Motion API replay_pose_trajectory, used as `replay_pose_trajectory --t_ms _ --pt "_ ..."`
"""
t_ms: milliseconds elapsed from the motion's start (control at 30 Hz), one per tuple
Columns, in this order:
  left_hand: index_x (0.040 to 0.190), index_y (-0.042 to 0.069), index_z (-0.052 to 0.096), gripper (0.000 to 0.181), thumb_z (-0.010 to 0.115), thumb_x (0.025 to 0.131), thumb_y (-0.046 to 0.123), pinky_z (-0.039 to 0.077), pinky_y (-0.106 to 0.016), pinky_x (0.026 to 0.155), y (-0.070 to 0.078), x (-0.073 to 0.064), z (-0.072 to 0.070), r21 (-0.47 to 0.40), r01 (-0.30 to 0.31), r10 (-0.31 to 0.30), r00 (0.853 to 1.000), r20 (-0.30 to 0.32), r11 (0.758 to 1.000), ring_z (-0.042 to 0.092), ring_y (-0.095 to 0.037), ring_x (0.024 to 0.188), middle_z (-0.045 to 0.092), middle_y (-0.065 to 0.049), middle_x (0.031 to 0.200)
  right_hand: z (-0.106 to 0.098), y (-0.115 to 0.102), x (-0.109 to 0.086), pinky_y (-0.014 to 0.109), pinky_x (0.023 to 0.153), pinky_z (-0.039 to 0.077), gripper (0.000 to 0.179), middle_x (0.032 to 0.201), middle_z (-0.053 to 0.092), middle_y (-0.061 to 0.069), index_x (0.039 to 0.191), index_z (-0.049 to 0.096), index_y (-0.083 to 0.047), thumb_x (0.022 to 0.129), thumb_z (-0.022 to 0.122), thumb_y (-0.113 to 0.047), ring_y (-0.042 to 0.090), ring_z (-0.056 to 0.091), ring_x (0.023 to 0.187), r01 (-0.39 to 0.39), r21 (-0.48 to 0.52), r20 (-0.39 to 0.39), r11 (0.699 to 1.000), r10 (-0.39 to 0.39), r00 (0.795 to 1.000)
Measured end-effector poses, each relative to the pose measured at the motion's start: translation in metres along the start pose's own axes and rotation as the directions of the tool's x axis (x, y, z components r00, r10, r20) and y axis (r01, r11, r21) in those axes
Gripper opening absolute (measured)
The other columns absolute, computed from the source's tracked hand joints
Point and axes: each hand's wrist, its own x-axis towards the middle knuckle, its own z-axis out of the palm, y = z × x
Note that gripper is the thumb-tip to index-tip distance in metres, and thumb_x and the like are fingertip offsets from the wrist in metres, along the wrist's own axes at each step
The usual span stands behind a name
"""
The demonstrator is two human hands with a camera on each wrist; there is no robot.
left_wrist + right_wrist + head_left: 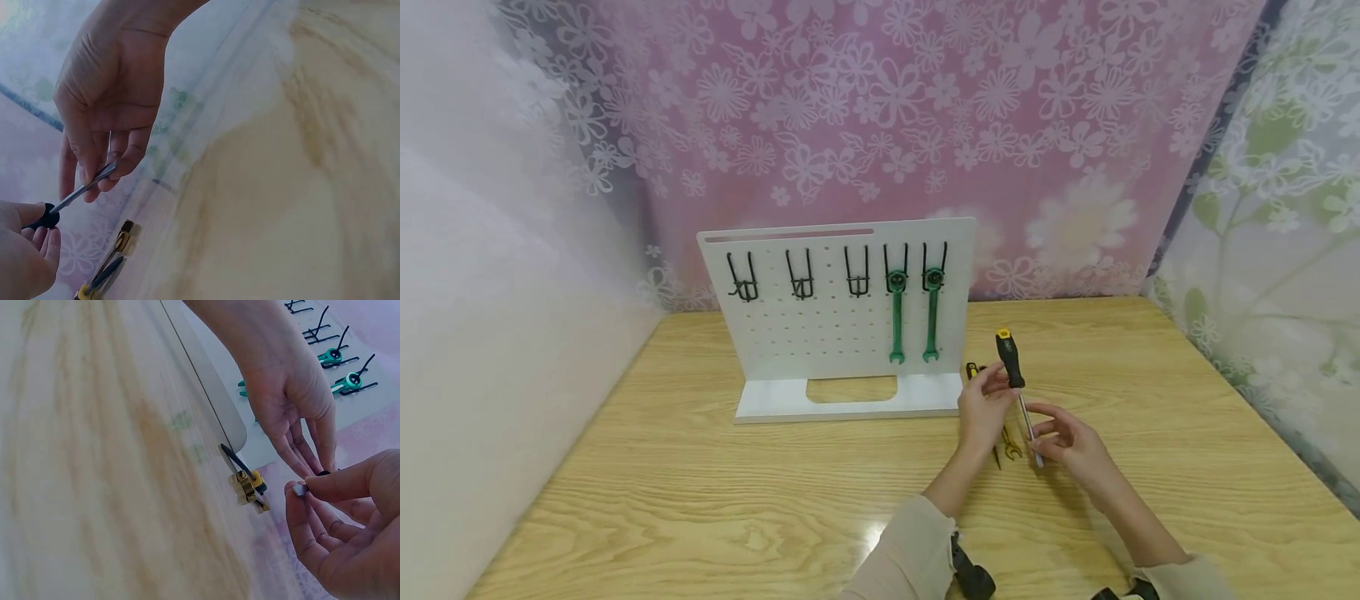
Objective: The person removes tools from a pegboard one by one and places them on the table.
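Both hands hold one screwdriver point(1011, 360) above the table, right of the pegboard. Its black handle with a yellow end points up and away; the flat metal tip points toward the person. My left hand point(984, 410) pinches the lower end of the handle. With thumb and fingers my right hand point(1075, 450) pinches the shaft near the tip, as the left wrist view shows at the blade point(103, 175). Beneath the left hand lie a gold-coloured open-end wrench point(1012, 446) and another screwdriver point(972, 370) with a black and yellow handle, both partly hidden by that hand.
A white pegboard point(850, 333) stands on the wooden table point(700, 500), its base close to the left hand. Two green wrenches point(897, 321) hang on its right hooks; three hooks point(857, 275) to the left carry nothing. Flowered curtains point(880, 125) surround the table.
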Motion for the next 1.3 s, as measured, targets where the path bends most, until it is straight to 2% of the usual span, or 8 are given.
replay_pose_trajectory --t_ms 200,333,400,500,733,800,1067,1300 --pt "0.112 -0.002 0.063 0.035 0.067 0.078 -0.007 0.050 -0.019 0.074 -0.004 0.001 -0.007 0.069 -0.032 0.025 0.995 0.095 0.997 0.062 -0.011 0.085 0.064 -0.002 0.092 -0.003 0.000 -0.001 0.030 0.067 0.051 0.049 0.100 0.053 0.023 0.134 0.036 0.006 0.088 0.054 0.004 0.023 0.060 0.079 -0.036 0.036 0.012 0.999 0.036 0.999" --pt "0.115 0.000 0.062 0.036 0.068 0.079 -0.004 0.050 -0.020 0.075 -0.005 0.004 -0.012 0.089 0.010 -0.023 0.989 0.147 0.996 0.062 -0.012 0.086 0.065 -0.002 0.093 -0.004 0.002 -0.002 0.032 0.069 0.051 0.050 0.100 0.052 0.023 0.135 0.035 0.006 0.089 0.054 0.003 0.024 0.060 0.081 -0.043 0.041 0.028 0.998 0.042 0.999" --pt "0.115 0.001 0.062 0.037 0.070 0.078 -0.003 0.050 -0.022 0.075 -0.006 0.006 -0.011 0.085 0.071 -0.082 0.988 0.134 0.994 0.063 -0.015 0.087 0.066 -0.004 0.093 -0.004 0.003 -0.002 0.032 0.069 0.051 0.050 0.101 0.051 0.023 0.135 0.035 0.005 0.089 0.053 0.002 0.024 0.060 0.082 -0.045 0.047 0.035 0.998 0.044 0.998" --pt "0.112 0.001 0.063 0.036 0.070 0.077 -0.004 0.051 -0.022 0.073 -0.005 0.005 -0.009 0.083 0.105 -0.113 0.989 0.095 0.991 0.063 -0.019 0.086 0.066 -0.007 0.091 -0.004 0.003 -0.003 0.031 0.069 0.051 0.049 0.101 0.051 0.024 0.135 0.035 0.005 0.089 0.052 0.003 0.024 0.060 0.083 -0.045 0.062 0.041 0.997 0.042 0.998" --pt "0.108 -0.005 0.062 0.035 0.065 0.074 -0.014 0.049 -0.017 0.073 0.000 -0.005 0.001 0.164 0.045 -0.056 0.996 0.064 0.985 0.062 -0.018 0.085 0.062 -0.009 0.094 -0.006 0.004 -0.004 0.031 0.067 0.051 0.050 0.104 0.049 0.028 0.136 0.034 0.006 0.089 0.051 0.003 0.024 0.060 0.081 -0.065 0.090 0.049 0.994 0.061 0.997" --pt "0.109 -0.005 0.062 0.038 0.065 0.073 -0.016 0.049 -0.016 0.071 -0.001 -0.007 0.004 0.171 0.061 -0.071 0.996 0.055 0.983 0.062 -0.018 0.084 0.060 -0.008 0.094 -0.007 0.003 -0.003 0.030 0.068 0.051 0.050 0.104 0.049 0.027 0.136 0.034 0.006 0.089 0.052 0.002 0.023 0.060 0.081 -0.077 0.087 0.051 0.993 0.073 0.996" --pt "0.118 -0.008 0.054 0.053 0.069 0.069 -0.019 0.051 -0.020 0.068 0.000 -0.017 0.014 0.060 0.168 -0.170 0.985 0.022 0.984 0.063 -0.022 0.083 0.052 -0.008 0.105 -0.013 0.004 -0.001 0.028 0.069 0.050 0.052 0.107 0.048 0.025 0.136 0.030 0.011 0.090 0.051 0.000 0.018 0.059 0.081 -0.100 0.095 0.070 0.990 0.093 0.993" --pt "0.120 -0.003 0.055 0.053 0.069 0.070 -0.017 0.052 -0.021 0.066 -0.006 -0.025 0.022 -0.015 0.163 -0.163 0.987 -0.013 0.987 0.063 -0.022 0.083 0.051 -0.006 0.103 -0.019 0.003 -0.001 0.027 0.069 0.050 0.054 0.106 0.047 0.022 0.137 0.030 0.009 0.091 0.054 -0.005 0.016 0.058 0.082 -0.099 0.129 0.088 0.987 0.088 0.992"
